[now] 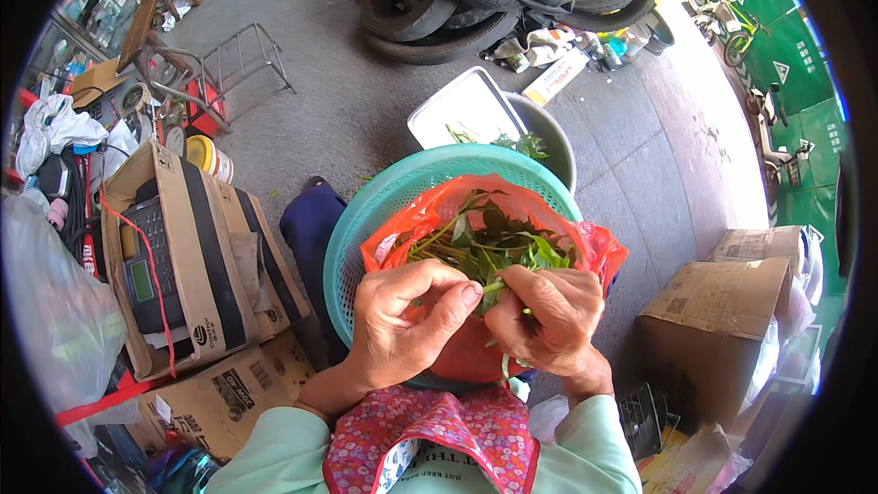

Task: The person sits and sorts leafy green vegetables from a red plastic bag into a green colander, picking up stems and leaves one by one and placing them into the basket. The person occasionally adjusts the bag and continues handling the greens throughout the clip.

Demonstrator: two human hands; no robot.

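Over a red plastic bag (585, 236) of leafy greens (494, 236), both my hands are close together. My right hand (553, 316) is closed around a green stem (495, 287), with a bit of it poking out below the fingers. At the stem's other end, my left hand (402, 316) pinches with thumb and forefinger; the exact contact is partly hidden. The bag lies open inside a turquoise perforated plastic basket (341, 261) in front of me.
Beyond the basket, a white tray (471, 101) with leaf bits rests against a grey tub (558, 146). Tyres (412, 0) are piled farther off. A cardboard box (197, 265) holding a desk phone (151, 261) stands left; another cardboard box (709, 320) is at right.
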